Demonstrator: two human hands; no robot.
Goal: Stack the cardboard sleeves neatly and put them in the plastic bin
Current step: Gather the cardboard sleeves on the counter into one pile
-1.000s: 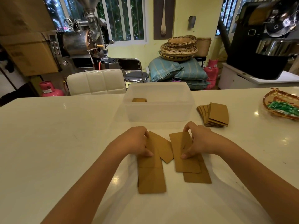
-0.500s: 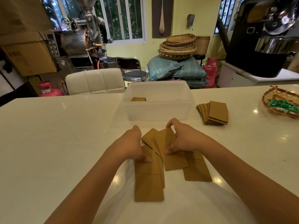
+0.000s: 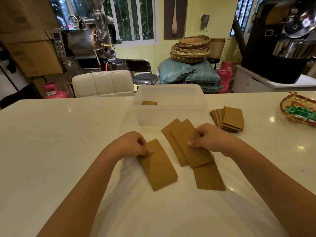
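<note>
Flat brown cardboard sleeves lie on the white table in front of me. My left hand (image 3: pixel 131 145) grips the top end of a small overlapped pair of sleeves (image 3: pixel 158 165). My right hand (image 3: pixel 209 138) pinches a fanned group of sleeves (image 3: pixel 183 142), with one more sleeve (image 3: pixel 208 178) lying under their lower end. Behind them stands the translucent plastic bin (image 3: pixel 171 117), holding a few sleeves (image 3: pixel 149 103) at its left. A fanned pile of sleeves (image 3: pixel 228 119) rests to the right of the bin.
A woven tray with green wrapped items (image 3: pixel 299 111) sits at the table's right edge. A white padded chair (image 3: pixel 102 83) stands behind the table's far edge. Machines, baskets and sacks fill the room beyond.
The sleeves have split into two groups: my left hand has drawn its pair to the left and my right hand has carried its fanned group to the right and away from me.
</note>
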